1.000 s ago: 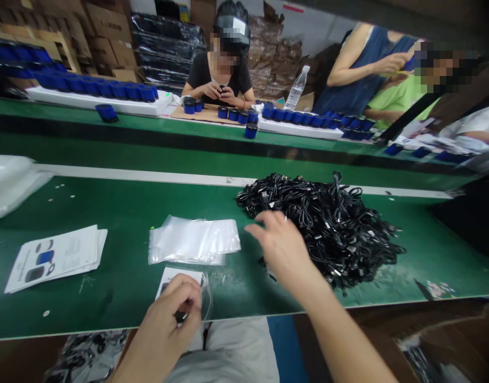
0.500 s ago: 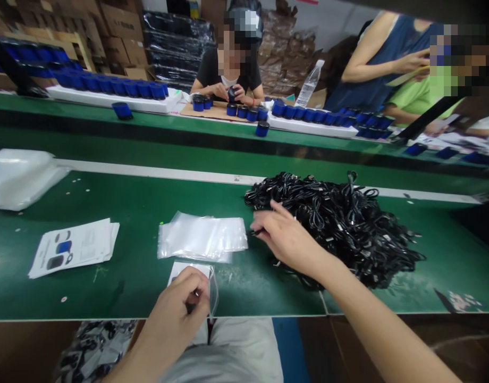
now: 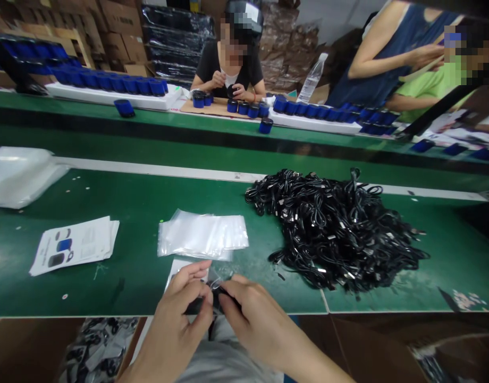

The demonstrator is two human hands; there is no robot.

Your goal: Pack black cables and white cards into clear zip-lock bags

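Note:
At the table's front edge, my left hand (image 3: 183, 306) pinches a small transparent plastic bag (image 3: 216, 283); a white printed leaflet (image 3: 179, 264) shows behind its fingers. My right hand (image 3: 250, 314) meets it at the mouth of the bag, its fingers closed on a black cable (image 3: 233, 301) that is mostly hidden. How far the cable reaches into the bag I cannot tell. Just beyond my hands lies a stack of flat plastic bags (image 3: 204, 234). To the right is a large pile of bundled black USB cables (image 3: 328, 229).
A stack of printed leaflets (image 3: 75, 244) lies left, with a bundle of plastic sheeting (image 3: 21, 175) behind it. Below the edge, a box holds filled bags (image 3: 101, 346). Across the table, a person (image 3: 228, 64) handles blue-and-black jars (image 3: 125, 108), near a plastic bottle (image 3: 313, 78).
My right hand has come from the cable pile's left edge to the bag at my left hand, bringing a black cable. My left hand has stayed near the front edge, its fingers shifting slightly.

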